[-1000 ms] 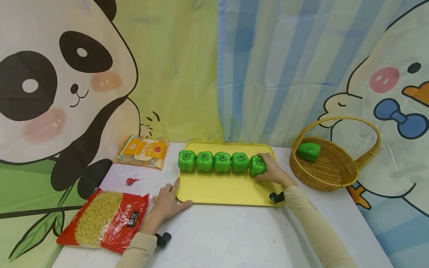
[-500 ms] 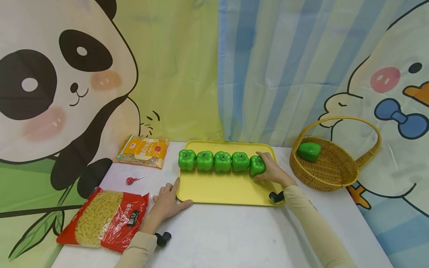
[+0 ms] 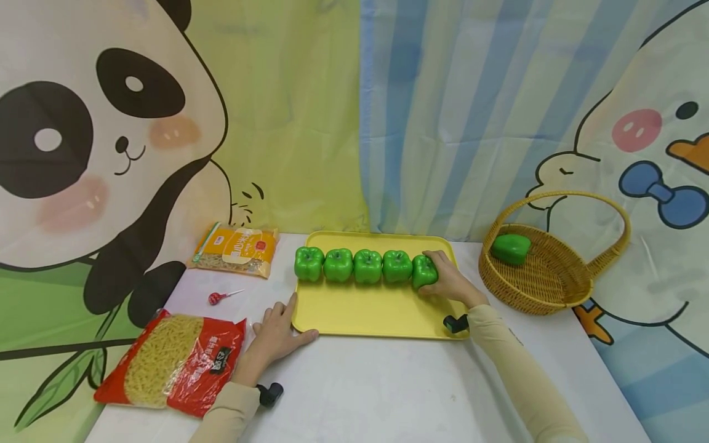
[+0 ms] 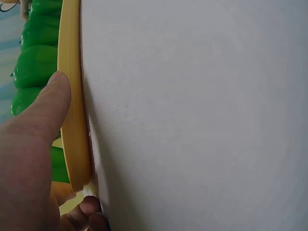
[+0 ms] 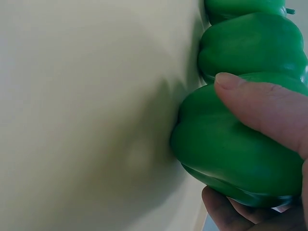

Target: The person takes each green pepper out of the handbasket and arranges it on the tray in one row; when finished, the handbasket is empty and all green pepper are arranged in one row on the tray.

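Observation:
Several green bell peppers (image 3: pixel 367 267) stand in a row along the yellow tray (image 3: pixel 365 311). My right hand (image 3: pixel 450 283) grips the rightmost bell pepper (image 3: pixel 424 271) from its right side. In the right wrist view, the thumb (image 5: pixel 260 106) lies over that pepper (image 5: pixel 231 139) and fingertips (image 5: pixel 221 207) curl beneath it, with the neighbouring pepper (image 5: pixel 250 45) close by. My left hand (image 3: pixel 277 332) rests at the tray's front left corner, thumb along the front edge and a finger along the left side. In the left wrist view the thumb (image 4: pixel 55 96) presses the tray's rim (image 4: pixel 72 115).
A wicker basket (image 3: pixel 540 295) with another green bell pepper (image 3: pixel 511 249) inside stands to the right. On the left lie a red bag of pasta (image 3: pixel 172 363), a lollipop (image 3: pixel 216 299) and an orange bag (image 3: pixel 235 251). A printed curtain (image 3: pixel 299 123) hangs behind the white table (image 3: pixel 388 387).
The right hand and the pepper it holds have shifted very slightly left, toward the row. The left hand stays at the tray corner.

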Demonstrator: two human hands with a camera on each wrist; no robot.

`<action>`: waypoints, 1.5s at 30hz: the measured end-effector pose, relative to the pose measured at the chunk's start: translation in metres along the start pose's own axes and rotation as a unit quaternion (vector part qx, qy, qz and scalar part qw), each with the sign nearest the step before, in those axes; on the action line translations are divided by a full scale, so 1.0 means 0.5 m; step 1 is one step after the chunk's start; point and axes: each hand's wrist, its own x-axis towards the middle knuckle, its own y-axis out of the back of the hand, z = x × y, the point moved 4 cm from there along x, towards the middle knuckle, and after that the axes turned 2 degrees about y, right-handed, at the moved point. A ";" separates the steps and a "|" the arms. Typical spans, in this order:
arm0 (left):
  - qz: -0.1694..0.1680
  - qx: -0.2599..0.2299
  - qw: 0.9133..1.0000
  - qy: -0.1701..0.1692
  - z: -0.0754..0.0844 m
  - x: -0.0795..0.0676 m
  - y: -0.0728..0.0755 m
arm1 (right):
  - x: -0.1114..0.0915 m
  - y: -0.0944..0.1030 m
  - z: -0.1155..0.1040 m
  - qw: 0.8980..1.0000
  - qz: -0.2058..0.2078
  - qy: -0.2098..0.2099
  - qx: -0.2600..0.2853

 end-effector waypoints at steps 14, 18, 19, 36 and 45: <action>0.001 -0.001 1.000 0.010 -0.004 -0.001 -0.002 | -0.009 0.016 -0.003 1.000 -0.009 -0.003 0.001; 0.005 -0.005 1.000 0.009 -0.004 -0.003 -0.001 | -0.026 0.051 -0.006 1.000 -0.007 -0.010 0.003; 0.005 -0.007 1.000 0.008 -0.004 -0.003 -0.001 | -0.031 0.062 -0.005 1.000 -0.006 -0.012 0.005; 0.002 -0.003 1.000 0.006 -0.003 0.000 -0.010 | -0.173 0.275 0.130 0.987 0.090 -0.134 0.013; -0.003 0.000 1.000 0.007 -0.006 0.003 -0.007 | -0.161 0.349 0.196 0.981 0.073 -0.178 -0.001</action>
